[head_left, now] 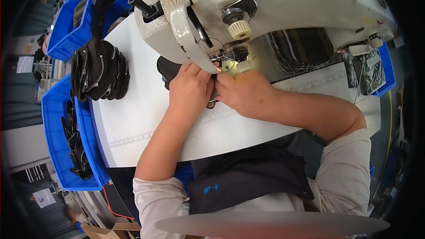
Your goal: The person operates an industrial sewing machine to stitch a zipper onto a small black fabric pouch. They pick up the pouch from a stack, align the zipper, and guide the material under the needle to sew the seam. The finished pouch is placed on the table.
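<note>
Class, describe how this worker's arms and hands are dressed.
The left hand and right hand are ungloved, with no watch or bracelet visible. The forearms are bare, meeting loose, off-white fabric sleeves.

Blue characters (211,188) are borne by the dark apron (252,181). Ruler scales (133,140) are printed across the white table (128,115). A red mark (380,21), too small to be read, is seen toward the right on the sewing machine (301,0).
</note>
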The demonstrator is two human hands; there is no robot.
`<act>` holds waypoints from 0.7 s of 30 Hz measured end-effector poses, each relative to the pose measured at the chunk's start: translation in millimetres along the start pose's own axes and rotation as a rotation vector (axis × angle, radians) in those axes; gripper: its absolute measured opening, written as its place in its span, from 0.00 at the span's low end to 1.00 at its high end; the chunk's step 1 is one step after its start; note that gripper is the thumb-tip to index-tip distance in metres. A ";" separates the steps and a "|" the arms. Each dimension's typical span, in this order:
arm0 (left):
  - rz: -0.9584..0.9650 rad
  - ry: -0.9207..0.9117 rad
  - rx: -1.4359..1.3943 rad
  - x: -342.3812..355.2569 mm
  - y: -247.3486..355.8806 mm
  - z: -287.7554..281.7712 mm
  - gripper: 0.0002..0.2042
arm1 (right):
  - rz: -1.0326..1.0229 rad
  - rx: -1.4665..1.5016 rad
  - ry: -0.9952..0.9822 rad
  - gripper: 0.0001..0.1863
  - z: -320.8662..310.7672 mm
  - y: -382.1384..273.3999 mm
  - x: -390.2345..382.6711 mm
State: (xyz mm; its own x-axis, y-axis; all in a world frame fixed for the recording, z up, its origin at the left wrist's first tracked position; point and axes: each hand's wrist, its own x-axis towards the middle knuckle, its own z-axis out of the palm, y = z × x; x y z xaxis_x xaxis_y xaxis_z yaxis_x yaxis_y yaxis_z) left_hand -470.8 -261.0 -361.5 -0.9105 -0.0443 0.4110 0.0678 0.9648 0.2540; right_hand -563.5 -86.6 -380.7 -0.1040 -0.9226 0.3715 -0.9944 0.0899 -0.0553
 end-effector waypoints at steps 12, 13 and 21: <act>-0.097 -0.053 -0.031 0.2 6.4 -2.9 0.16 | 0.030 0.015 -0.054 0.16 2.7 1.0 -0.4; -0.099 -0.057 -0.038 0.5 6.8 -3.5 0.16 | 0.031 0.050 -0.044 0.14 0.9 1.3 0.3; -0.156 -0.087 -0.091 -2.9 1.1 -1.6 0.17 | 0.047 0.079 -0.098 0.10 -8.5 6.1 2.5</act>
State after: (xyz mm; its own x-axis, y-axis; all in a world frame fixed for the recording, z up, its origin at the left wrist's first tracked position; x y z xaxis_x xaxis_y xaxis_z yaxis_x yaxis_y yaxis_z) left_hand -467.4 -260.3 -361.0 -0.9444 -0.1651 0.2845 -0.0439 0.9205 0.3883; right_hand -570.0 -85.2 -372.2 -0.1444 -0.9508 0.2742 -0.9836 0.1076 -0.1450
